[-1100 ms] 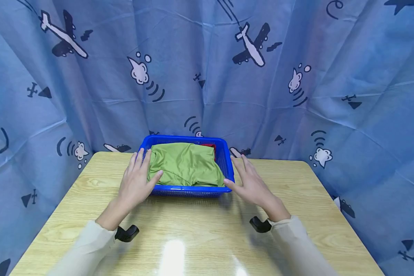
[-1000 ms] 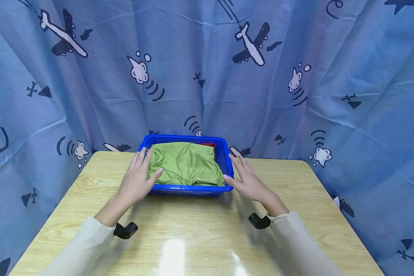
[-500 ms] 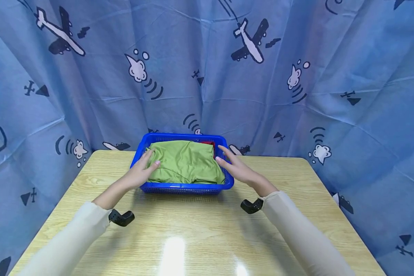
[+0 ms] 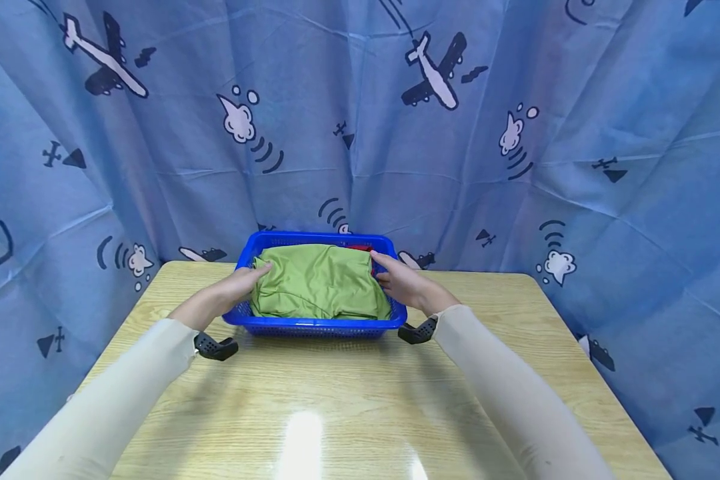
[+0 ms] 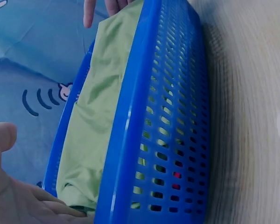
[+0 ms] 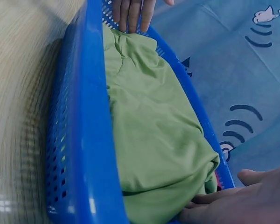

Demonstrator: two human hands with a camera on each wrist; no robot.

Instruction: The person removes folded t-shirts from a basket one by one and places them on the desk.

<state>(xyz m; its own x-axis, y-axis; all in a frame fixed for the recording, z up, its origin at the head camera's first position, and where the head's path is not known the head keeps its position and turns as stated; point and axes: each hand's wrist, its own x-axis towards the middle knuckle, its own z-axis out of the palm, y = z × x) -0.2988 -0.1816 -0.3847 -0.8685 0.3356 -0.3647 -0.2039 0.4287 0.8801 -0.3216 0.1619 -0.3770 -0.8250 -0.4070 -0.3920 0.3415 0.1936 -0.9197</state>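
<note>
A folded piece of green fabric lies in a blue plastic basket near the back of the table. At the basket's left end, my left hand reaches inside the rim, its straight fingers down beside the fabric and its thumb raised apart. My right hand reaches in at the right end; in the right wrist view its fingers touch the fabric's edge, fingertips partly hidden, thumb apart. Behind the fabric, by the right hand, a bit of red material shows.
The basket stands on a light wood-grain table. A blue curtain with printed planes hangs close behind the table and along both sides. Basket walls rise around the fabric, with small holes in them.
Both hands have moved forward and inward, from above the basket's ends to down inside them beside the green fabric. The fabric and basket look nearly unmoved.
</note>
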